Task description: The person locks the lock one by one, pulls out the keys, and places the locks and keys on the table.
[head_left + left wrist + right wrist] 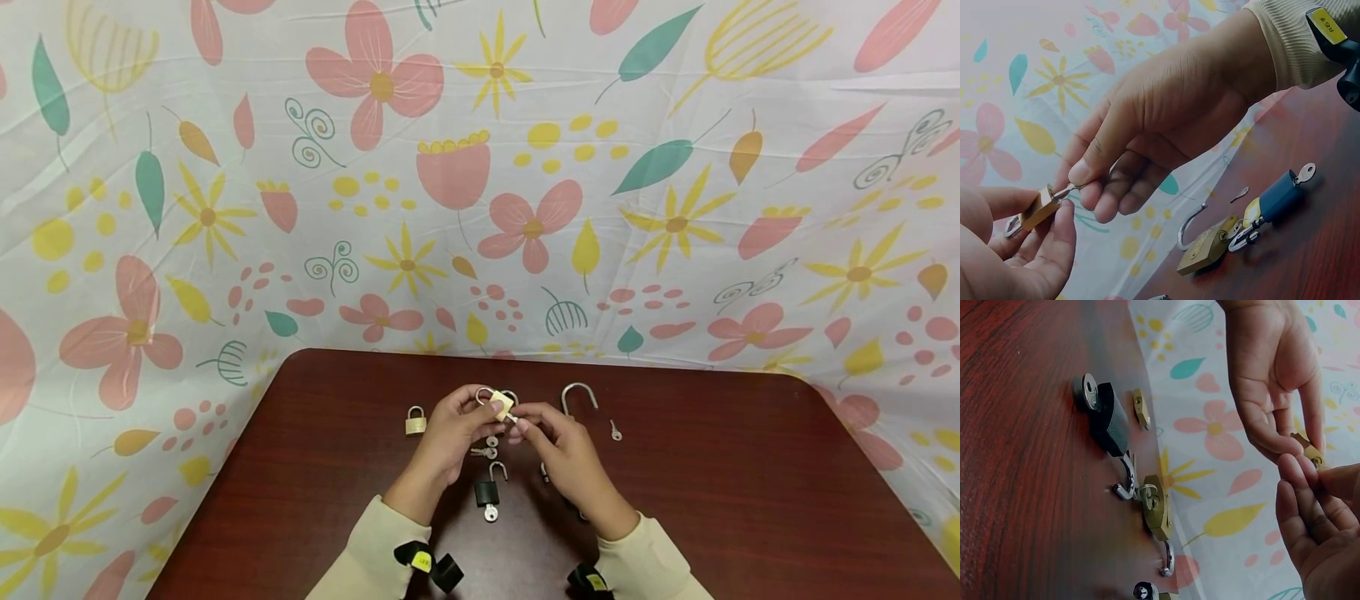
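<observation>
Gripping brass padlock [500, 405] in left hand [450, 429], lower centre of the head view, and pinching key [1069, 190] in right hand [562, 446], at padlock's end in the lower left of the left-wrist view. Impossible to tell depth of insertion. For good technique: brace padlock firmly, align key straight, turn gently without bending, and leave shackle [1014, 225] free to move.

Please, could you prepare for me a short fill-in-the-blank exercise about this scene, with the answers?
1. The left hand holds a brass ____.
2. The right hand pinches a ____ at its keyhole.
3. The black padlock has its shackle ____, not closed.
4. The loose key lies nearer to the ____ hand.

Missing words: padlock; key; open; right.
</observation>
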### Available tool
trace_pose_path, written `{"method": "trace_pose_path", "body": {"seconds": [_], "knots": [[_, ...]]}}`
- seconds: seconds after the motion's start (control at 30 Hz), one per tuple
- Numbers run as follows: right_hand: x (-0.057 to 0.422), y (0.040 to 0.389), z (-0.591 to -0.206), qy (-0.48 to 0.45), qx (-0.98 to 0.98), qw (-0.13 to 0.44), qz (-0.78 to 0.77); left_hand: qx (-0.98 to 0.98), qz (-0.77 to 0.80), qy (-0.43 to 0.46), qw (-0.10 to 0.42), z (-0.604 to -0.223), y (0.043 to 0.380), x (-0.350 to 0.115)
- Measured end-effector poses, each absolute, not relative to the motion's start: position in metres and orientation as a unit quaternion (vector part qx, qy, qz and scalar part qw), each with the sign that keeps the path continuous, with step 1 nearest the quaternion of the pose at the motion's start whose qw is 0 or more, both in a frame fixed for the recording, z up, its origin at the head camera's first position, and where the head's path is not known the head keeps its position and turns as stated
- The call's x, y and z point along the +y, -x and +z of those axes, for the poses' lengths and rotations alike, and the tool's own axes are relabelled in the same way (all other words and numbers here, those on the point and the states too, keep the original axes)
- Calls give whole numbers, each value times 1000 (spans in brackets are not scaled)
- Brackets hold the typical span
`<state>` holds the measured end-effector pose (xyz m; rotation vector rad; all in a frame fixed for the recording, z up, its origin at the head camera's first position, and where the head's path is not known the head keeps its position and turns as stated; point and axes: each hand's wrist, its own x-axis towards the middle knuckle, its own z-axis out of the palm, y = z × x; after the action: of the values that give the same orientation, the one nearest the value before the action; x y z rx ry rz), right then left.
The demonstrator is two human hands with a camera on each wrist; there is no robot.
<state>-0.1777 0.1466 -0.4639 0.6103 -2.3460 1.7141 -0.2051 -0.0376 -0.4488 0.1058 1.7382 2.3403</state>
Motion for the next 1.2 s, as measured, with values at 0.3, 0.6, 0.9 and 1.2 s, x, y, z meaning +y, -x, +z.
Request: {"method": "trace_pose_path", "body": {"seconds": [0.3,0.6,0.9,1.2], "knots": [[150,179,-462,-182,-772,69,606,589,802,-30,91,-448,208,-42],[161,184,-458,-148,-776,72,609,600,797,-8,70,-444,213,-52],[181,195,-462,-114,-785,87,602,607,793,23,47,-440,220,-70],[188,188,-430,-54,-830,129,540,631,774,45,26,-440,228,-83]]}}
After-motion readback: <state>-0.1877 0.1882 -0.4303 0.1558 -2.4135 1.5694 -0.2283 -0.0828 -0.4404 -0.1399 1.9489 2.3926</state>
